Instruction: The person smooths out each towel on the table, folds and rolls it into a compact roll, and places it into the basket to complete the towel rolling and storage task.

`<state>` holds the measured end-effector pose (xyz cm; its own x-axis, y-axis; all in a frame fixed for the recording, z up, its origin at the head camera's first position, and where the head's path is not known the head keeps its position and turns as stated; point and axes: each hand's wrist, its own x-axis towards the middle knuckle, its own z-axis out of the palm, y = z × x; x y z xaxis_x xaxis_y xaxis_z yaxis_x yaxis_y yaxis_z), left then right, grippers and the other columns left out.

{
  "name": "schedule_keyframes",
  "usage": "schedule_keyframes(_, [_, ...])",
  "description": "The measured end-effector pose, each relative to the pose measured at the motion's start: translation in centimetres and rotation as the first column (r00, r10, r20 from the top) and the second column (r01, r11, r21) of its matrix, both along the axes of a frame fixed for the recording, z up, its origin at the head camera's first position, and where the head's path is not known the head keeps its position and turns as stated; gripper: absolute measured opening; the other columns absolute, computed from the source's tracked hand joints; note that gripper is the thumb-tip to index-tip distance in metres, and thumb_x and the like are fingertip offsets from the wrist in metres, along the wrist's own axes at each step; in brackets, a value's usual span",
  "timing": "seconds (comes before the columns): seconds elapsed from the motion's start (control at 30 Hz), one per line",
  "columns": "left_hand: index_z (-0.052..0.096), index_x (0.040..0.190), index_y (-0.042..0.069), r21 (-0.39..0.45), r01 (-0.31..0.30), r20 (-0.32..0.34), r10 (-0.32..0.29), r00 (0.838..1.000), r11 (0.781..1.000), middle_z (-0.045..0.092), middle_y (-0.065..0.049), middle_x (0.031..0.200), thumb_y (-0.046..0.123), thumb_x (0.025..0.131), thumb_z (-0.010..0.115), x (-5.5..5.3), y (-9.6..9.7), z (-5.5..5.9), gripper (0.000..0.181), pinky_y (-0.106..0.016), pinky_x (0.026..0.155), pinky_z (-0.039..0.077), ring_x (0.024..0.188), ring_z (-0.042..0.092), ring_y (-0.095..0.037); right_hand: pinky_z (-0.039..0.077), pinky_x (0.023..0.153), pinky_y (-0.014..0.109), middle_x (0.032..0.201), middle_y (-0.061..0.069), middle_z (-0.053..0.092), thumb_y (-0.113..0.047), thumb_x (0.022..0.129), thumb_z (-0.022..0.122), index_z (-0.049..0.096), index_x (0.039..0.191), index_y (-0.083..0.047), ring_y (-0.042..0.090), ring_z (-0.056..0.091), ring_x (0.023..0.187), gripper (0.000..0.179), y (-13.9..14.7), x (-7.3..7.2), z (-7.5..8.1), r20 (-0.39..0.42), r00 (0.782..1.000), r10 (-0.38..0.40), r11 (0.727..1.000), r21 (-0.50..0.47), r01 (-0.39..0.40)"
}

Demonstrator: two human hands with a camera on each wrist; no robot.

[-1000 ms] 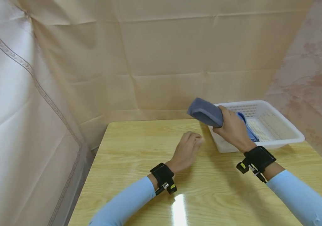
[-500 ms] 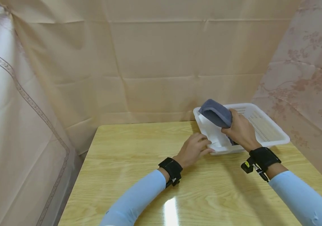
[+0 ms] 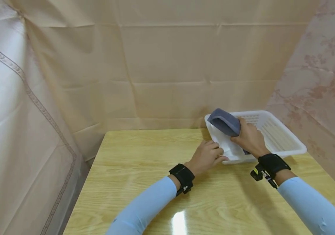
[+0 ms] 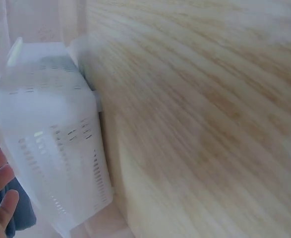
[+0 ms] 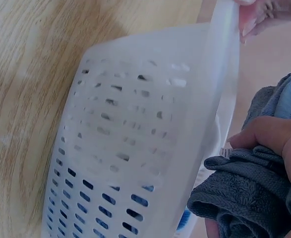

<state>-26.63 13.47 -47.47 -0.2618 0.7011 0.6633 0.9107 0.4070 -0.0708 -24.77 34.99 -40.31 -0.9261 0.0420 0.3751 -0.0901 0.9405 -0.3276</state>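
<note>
My right hand grips a rolled grey-blue towel above the left part of a white plastic basket. The right wrist view shows the towel's terry layers bunched between thumb and fingers. My left hand holds the basket rim at its near left corner; its fingertips show against that rim at the top of the right wrist view. Inside the basket, a dark blue cloth is mostly hidden behind my right hand. Blue shows through the wall slots. A smooth white area lies in the basket's left end; cannot tell whether it is cloth.
The basket stands on a wood-grain table near its back edge. A beige cloth backdrop hangs behind, a floral sheet on the right and a pale sheet on the left.
My left hand has moved right from above the table to the basket's near corner and taken hold of the rim. The towel in my right hand is now further over the basket.
</note>
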Motion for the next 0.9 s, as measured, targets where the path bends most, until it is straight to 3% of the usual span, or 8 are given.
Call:
schedule_keyframes(0.37, [0.071,0.085,0.018,-0.011,0.094,0.03,-0.094,0.995,0.995,0.057,0.006,0.081,0.04,0.098,0.07,0.0,0.9,0.5,0.025,-0.019,0.069,0.041,0.074,0.05,-0.008,0.05,0.068,0.063,0.108,0.044,0.059,-0.019,0.082,0.084,0.036,0.147,0.015,0.054,0.063,0.089,0.088,3.7,0.3,-0.8,0.031,0.999,-0.041,0.999,-0.013,0.041])
schedule_keyframes(0.9, [0.071,0.086,0.017,0.002,0.093,0.057,-0.093,0.994,0.996,0.056,0.006,0.081,0.039,0.098,0.071,0.2,1.3,0.4,0.026,-0.018,0.071,0.039,0.074,0.047,-0.008,0.048,0.068,0.065,0.115,0.046,0.054,-0.027,0.082,0.079,0.034,0.144,0.017,0.059,0.059,0.094,0.088,7.2,0.9,-0.6,0.103,0.979,-0.176,0.983,-0.039,0.181])
